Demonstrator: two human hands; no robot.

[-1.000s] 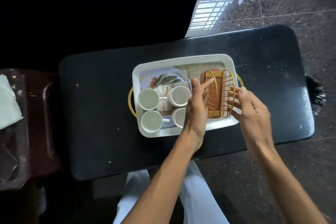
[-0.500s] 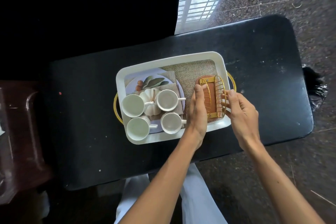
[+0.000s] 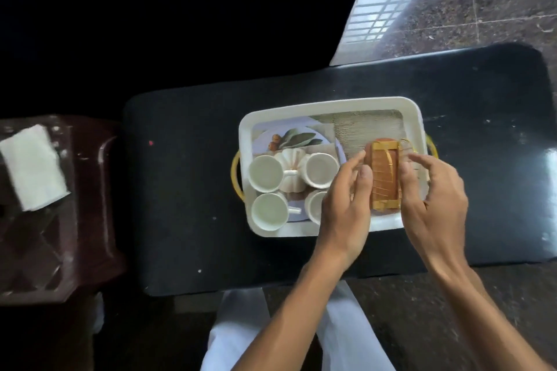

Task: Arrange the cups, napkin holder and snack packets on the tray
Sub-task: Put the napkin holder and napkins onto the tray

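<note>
A view from above, looking down at a person's two bare arms reaching over a black tabletop (image 3: pixel 180 190). A white tray (image 3: pixel 331 104) with yellow handles sits on the tabletop, and its floor has a printed picture of leaves and a pale pumpkin.

Four white cups (image 3: pixel 265 173) stand in a two-by-two group in the left half of the tray, close together. The wrist of the left hand (image 3: pixel 346 208) partly covers the near right cup.

The holder (image 3: pixel 384 178), a gold wire frame on a brown base, is in the right half of the tray, over a woven, burlap-like patch. It is held between both hands. The left thumb and forefinger are curled against its left side. The right hand (image 3: pixel 434 205) has its thumb on the right edge and its fingers (image 3: pixel 422 161) bent over the wire side. Motion blur softens the wire, so I cannot tell whether the base rests flat on the tray or is slightly lifted.

To the left of the tabletop is a dark brown stool (image 3: pixel 60 235) with a stack of white napkins (image 3: pixel 33 167) on top, well apart from the tray. Beyond the tabletop, a speckled stone floor (image 3: pixel 482 9) reflects a barred window. White trousers (image 3: pixel 346 325) show at the bottom edge
</note>
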